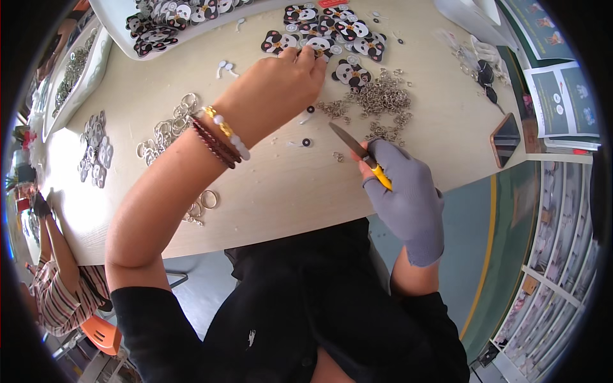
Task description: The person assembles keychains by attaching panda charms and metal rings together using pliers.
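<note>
Pandas (353,30) lay piled at the left hand (279,83), whose grip could not be told, while below that pile the right hand (408,195) held a tool (348,140) and many small rings (383,97) lay loose, apparently not yet attached.

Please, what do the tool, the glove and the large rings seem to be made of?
Tool: a grey, dull-shining blade, so likely metal; its bright yellow handle may be plastic.
Glove: matte grey and close-fitting, so probably fabric.
Large rings: silvery, with highlights, so likely polished or plated metal.
</note>
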{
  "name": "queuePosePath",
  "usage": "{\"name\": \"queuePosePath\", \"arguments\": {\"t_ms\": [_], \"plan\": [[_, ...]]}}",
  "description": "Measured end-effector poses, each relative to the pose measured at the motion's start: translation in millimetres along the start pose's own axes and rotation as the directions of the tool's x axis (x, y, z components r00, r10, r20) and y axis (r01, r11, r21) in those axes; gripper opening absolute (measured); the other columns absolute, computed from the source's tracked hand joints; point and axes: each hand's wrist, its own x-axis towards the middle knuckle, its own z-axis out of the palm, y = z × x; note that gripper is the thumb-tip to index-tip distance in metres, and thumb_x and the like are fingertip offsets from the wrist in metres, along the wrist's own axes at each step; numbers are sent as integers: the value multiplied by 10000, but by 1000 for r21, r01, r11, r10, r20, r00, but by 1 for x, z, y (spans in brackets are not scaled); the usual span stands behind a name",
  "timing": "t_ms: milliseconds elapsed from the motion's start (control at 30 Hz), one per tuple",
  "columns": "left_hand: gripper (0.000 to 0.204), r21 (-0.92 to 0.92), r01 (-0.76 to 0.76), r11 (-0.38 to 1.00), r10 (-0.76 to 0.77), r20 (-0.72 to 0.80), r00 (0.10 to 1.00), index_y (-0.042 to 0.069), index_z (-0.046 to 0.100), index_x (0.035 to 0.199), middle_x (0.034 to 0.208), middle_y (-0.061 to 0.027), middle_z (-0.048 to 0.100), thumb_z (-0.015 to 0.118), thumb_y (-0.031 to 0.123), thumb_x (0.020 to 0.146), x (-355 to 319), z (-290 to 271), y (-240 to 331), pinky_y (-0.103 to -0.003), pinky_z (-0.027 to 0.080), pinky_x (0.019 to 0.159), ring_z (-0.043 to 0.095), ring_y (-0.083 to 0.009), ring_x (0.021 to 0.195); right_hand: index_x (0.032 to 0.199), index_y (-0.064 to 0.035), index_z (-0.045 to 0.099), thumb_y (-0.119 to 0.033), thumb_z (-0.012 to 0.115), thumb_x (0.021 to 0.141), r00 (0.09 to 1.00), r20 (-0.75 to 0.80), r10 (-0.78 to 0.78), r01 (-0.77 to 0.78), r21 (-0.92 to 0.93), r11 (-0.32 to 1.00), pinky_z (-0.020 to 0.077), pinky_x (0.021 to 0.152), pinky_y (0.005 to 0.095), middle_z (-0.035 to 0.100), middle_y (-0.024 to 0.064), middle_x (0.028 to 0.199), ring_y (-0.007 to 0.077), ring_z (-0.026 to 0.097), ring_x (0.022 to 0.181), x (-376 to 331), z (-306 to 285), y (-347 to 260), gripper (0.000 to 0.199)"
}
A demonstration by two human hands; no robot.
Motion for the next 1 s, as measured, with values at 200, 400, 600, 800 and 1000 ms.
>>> {"name": "queuePosePath", "arguments": {"t_ms": [200,400,600,800,1000], "plan": [[463,-362,-126,924,70,-164,984,52,491,1236,1131,-98,510,615,53,789,3,2,-25,-333,464,905,514,-255,1077,941,-40,539,-150,625,799,968,-38,-248,193,-517,834,488,645,421,584,141,835,328,609,746,19,24,-16,199],[438,-652,16,758,52,86,995,53,492,1154,1103,-110,508,665,170,769,21,-3,-50,-372,422,903,469,-286,1100,979,0,556,-74,630,796,961,-52,-271,263,-115,958,485,673,360,614,160,888,331,613,767,21,19,-21,210],[313,-820,50,570,-41,33,999,23,546,949,810,-49,518,675,263,795,13,0,-61,-305,404,662,466,-160,721,946,-20,549,-94,624,783,982,-41,-183,175,-157,972,468,665,428,590,157,866,354,593,775,11,12,-14,194],[223,-897,94,431,-181,16,983,12,558,897,685,30,492,619,227,892,-28,-2,-90,-210,348,542,412,-49,605,929,-31,568,-139,671,769,935,-20,-354,324,-357,876,470,646,397,590,148,827,337,593,748,17,33,-23,219],[147,-911,224,348,-444,51,895,19,580,899,685,38,485,628,157,883,-97,-38,-79,-198,335,532,393,-27,601,933,-24,573,-113,655,788,947,66,-314,319,-299,900,502,653,347,622,113,836,258,632,736,28,31,-40,189]]}}
